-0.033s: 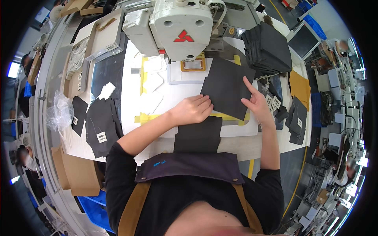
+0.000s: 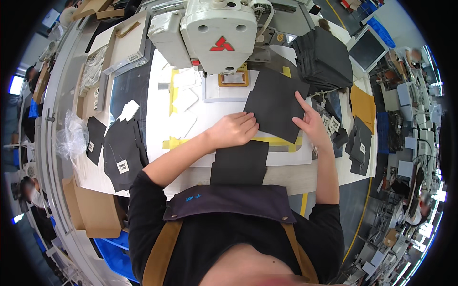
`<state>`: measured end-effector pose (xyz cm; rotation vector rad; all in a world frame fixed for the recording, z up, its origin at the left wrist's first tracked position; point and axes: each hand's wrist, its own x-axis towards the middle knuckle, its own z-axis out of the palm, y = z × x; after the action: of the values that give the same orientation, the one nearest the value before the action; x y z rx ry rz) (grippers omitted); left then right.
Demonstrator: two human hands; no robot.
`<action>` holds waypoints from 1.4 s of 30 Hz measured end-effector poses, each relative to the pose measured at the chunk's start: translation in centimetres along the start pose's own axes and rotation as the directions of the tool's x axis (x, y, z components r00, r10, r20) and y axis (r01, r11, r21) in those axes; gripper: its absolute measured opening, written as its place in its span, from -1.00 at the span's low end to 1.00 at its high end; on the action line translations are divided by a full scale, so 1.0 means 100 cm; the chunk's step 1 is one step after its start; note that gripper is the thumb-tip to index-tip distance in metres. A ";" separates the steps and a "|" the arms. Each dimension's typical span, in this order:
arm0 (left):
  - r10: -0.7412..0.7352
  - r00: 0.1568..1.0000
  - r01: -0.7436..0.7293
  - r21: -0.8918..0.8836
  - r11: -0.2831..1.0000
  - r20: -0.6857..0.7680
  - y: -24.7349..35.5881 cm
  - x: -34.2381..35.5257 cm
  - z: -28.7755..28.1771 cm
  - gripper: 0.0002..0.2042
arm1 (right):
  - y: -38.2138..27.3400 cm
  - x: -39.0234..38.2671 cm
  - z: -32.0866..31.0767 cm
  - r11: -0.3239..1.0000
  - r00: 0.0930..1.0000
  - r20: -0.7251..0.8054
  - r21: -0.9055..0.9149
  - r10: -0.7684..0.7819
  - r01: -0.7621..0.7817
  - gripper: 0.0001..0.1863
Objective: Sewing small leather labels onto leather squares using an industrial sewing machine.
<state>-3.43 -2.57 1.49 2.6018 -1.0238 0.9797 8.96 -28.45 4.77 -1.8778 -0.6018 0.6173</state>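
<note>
Head view: one black panel, barely shifted from the earlier frame.
Your left hand curls at the panel's left edge, grip impossible to tell; one smaller black piece lies below; the panel rests over one white sheet; your right hand, thumb and forefinger spread, meets its right edge.

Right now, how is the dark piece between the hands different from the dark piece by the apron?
The upper piece looks bigger than the lower piece. The upper piece lies tilted; the lower piece lies nearly straight. The left hand and right hand are at the upper piece's edges; the lower piece lies nearer the apron. Both look dark and flat.
</note>
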 end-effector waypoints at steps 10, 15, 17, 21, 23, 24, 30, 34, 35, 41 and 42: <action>-0.042 0.997 0.038 0.053 0.998 0.068 -0.032 -0.004 0.028 -0.80 | 0.010 0.040 -0.003 0.963 0.994 -0.015 0.250 0.111 -0.104 -0.24; -0.018 0.998 0.013 0.093 0.996 0.054 -0.045 -0.012 0.026 -0.82 | 0.020 0.069 0.006 0.969 0.997 -0.003 0.233 0.081 -0.078 -0.23; 0.000 1.000 -0.004 0.115 0.993 0.030 -0.049 -0.015 0.023 -0.82 | 0.023 0.082 0.020 0.957 0.969 -0.149 0.186 -0.199 0.225 -0.27; -0.114 0.991 0.101 0.183 0.978 0.066 -0.056 -0.033 0.014 -0.83 | 0.004 0.078 0.064 0.880 0.908 -0.339 0.316 -0.244 0.355 -0.36; -0.155 0.985 0.138 0.200 0.970 0.073 -0.058 -0.043 0.008 -0.84 | -0.004 0.070 0.072 0.906 0.892 -0.166 -0.126 -0.421 0.405 -0.48; -0.200 0.976 0.180 0.205 0.962 0.085 -0.060 -0.048 0.006 -0.83 | -0.011 0.066 0.073 0.900 0.906 -0.087 -0.191 -0.414 0.392 -0.59; -0.315 0.944 0.280 0.263 0.923 0.100 -0.063 -0.061 -0.002 -0.77 | 0.005 0.076 0.081 0.736 0.864 0.100 -0.483 -0.493 0.475 -0.72; -0.364 0.920 0.315 0.278 0.907 0.144 -0.056 -0.063 -0.006 -0.72 | 0.005 0.076 0.085 0.682 0.858 0.132 -0.552 -0.496 0.480 -0.72; -0.364 0.920 0.315 0.278 0.908 0.145 -0.053 -0.064 -0.006 -0.72 | 0.006 0.076 0.086 0.674 0.853 0.129 -0.557 -0.506 0.485 -0.73; -0.456 0.882 0.425 0.217 0.879 0.119 -0.038 -0.063 -0.011 -0.72 | 0.008 0.078 0.087 0.629 0.830 0.135 -0.590 -0.541 0.506 -0.75; -0.466 0.876 0.436 0.209 0.875 0.125 -0.036 -0.064 -0.011 -0.71 | 0.007 0.077 0.087 0.637 0.835 0.132 -0.585 -0.535 0.501 -0.75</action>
<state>-5.09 4.05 -1.46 2.9116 -0.3217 0.7635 9.07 -17.79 0.01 -2.1330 -1.3743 -0.0378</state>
